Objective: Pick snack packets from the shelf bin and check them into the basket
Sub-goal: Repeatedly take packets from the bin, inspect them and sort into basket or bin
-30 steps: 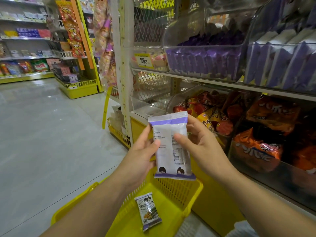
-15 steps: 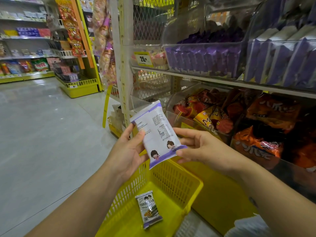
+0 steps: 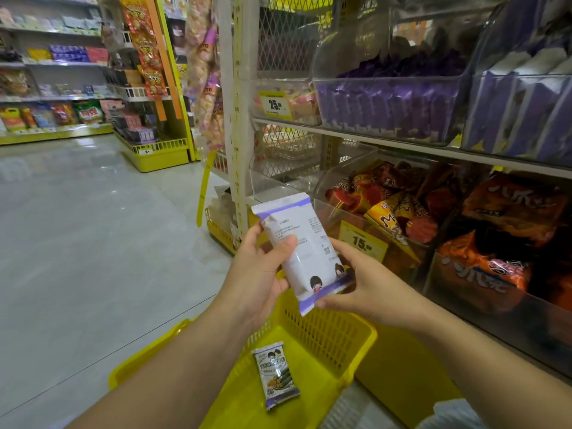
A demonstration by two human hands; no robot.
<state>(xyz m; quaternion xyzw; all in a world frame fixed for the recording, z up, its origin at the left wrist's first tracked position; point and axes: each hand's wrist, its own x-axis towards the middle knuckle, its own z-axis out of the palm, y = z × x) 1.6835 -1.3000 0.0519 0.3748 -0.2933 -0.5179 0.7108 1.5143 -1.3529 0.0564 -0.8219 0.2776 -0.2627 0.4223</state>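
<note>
Evidently pinching white purple-edged foil packet with left grip at nine o'clock, right grip at four, print-side up for checking above yellow plastic basket.

The shelf carries clear bins: purple packs on the upper board, orange and red packs below, with yellow price tags on the bin fronts. Beside its base, over the grey floor, a yellow basket holds one packet lying flat.
</note>
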